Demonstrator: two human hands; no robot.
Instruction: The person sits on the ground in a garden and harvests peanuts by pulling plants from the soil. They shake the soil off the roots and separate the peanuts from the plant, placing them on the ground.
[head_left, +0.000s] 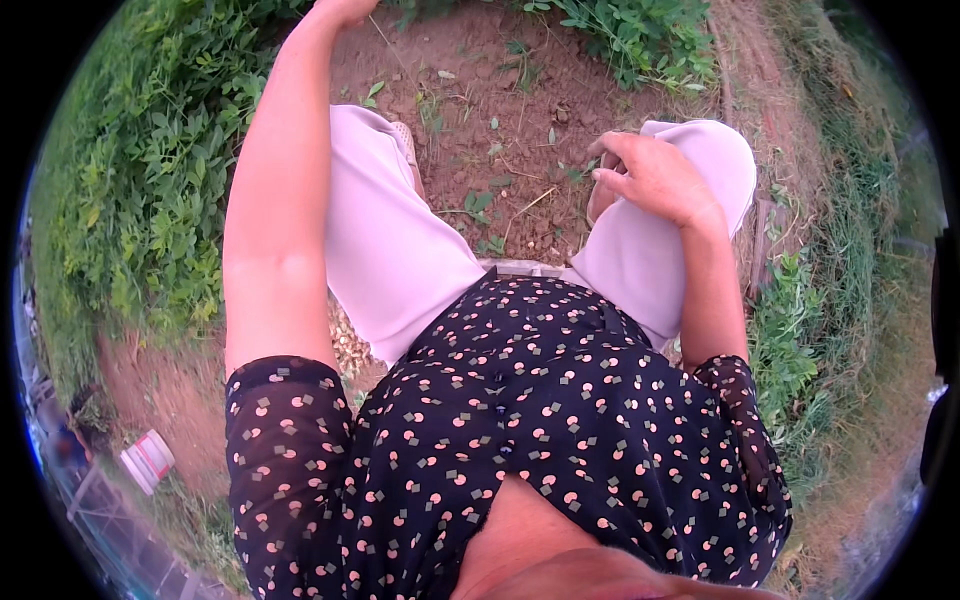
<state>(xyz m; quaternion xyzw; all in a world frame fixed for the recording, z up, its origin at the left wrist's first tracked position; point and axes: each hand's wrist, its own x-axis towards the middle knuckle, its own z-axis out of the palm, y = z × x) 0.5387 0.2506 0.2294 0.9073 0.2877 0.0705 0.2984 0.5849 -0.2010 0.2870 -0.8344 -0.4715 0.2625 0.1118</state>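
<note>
My left arm stretches forward to the top edge, where only part of my left hand (346, 10) shows; its fingers are cut off. A thin stalk slants down beside it. Over my right knee lies my right hand (649, 174), fingers loosely bent and apart, with nothing seen in them. It touches the pale trousers (705, 161). Between my feet is bare brown soil (517, 135) with scattered leaves and a small green sprig (476, 206). Leafy green plants, like peanut plants (645, 45), stand ahead at the upper right.
Dense green plants (165, 165) fill the left side. Behind my left leg lies a heap of small pale pods, like peanuts (346, 337). A white bucket (148, 461) lies tilted at lower left. Grass (847, 195) borders a dirt strip at right. A pale edge (529, 268) shows under me.
</note>
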